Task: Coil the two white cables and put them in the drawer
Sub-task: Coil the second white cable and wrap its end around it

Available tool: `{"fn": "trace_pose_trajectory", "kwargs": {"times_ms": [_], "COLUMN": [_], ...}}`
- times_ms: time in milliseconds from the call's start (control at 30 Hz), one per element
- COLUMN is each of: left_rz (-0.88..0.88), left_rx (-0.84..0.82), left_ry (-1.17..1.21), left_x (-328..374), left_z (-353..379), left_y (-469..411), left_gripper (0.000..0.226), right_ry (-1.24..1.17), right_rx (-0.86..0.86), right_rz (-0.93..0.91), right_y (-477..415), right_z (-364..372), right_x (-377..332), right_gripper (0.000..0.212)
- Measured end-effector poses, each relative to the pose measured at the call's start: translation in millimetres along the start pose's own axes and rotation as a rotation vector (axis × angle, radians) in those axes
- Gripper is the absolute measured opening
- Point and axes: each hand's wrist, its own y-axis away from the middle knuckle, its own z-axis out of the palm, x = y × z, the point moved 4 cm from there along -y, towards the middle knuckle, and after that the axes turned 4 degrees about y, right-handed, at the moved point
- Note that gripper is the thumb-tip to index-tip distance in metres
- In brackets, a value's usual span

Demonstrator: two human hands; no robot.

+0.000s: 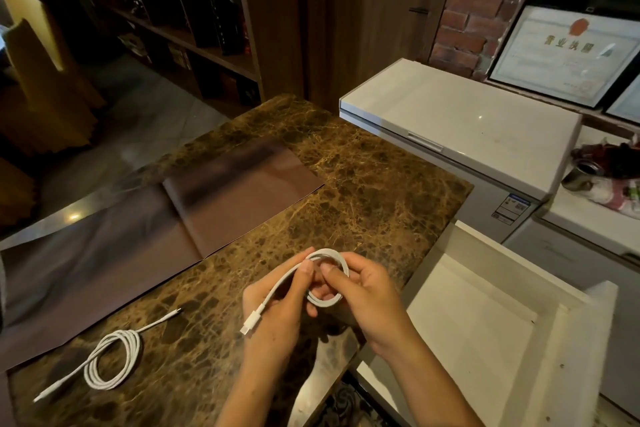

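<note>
Both my hands hold one white cable point(277, 289) above the brown marble counter point(363, 191). My right hand point(367, 298) grips its small round coil between thumb and fingers. My left hand point(277, 308) pinches the loose end, whose plug hangs down over the palm. The second white cable point(114, 357) lies coiled on the counter at the lower left, with both its ends trailing out. An open white drawer point(485, 329) stands to the right of the counter, and its inside looks bare.
A brown open folder point(221, 191) lies across the far left of the counter. A white chest freezer point(450, 114) stands behind the drawer. Framed certificates point(561, 52) lean on a ledge by a brick wall. Dark shelves fill the back.
</note>
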Motion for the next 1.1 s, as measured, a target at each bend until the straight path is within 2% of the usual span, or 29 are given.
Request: {"fn": "trace_pose_trajectory", "kwargs": {"times_ms": [100,167,267,433,567,800,967,1100], "left_rz": [0.051,0.049,0.069,0.047,0.034,-0.036,0.171,0.207], "left_rx": [0.026,0.048,0.08,0.126,0.13,0.198,0.272,0.282], "left_ry": [-0.022,-0.024,0.022,0.105,0.146,0.258,0.11,0.075], "left_x": [-10,-17,-21,-29,-29,-38,-28,-23], "left_z": [-10,-19,-23,-26,-22,-33,-45,-50], "left_y": [-6,-10,-13,-13,-11,-5,-10,-7], "left_gripper": [0.018,0.018,0.023,0.025,0.023,0.022,0.035,0.032], "right_ry": [-0.291,-0.435,-0.371,-0.206,-0.218,-0.248,-0.145,-0.19], "right_rx": [-0.012,0.04,0.15,0.252,0.338,0.359,0.258,0.296], "right_rz": [0.053,0.079,0.057,-0.08,-0.114,-0.09,-0.078,-0.13], "right_y": [0,-1,-1,0,-1,-1,0,1], "right_z": [-2,-5,-12,-31,-36,-28,-9,-13], "right_x": [-1,-1,0,-12,-15,-8,-5,-12], "right_gripper": [0.026,0.026,0.022,0.02,0.02,0.02,0.02,0.02]}}
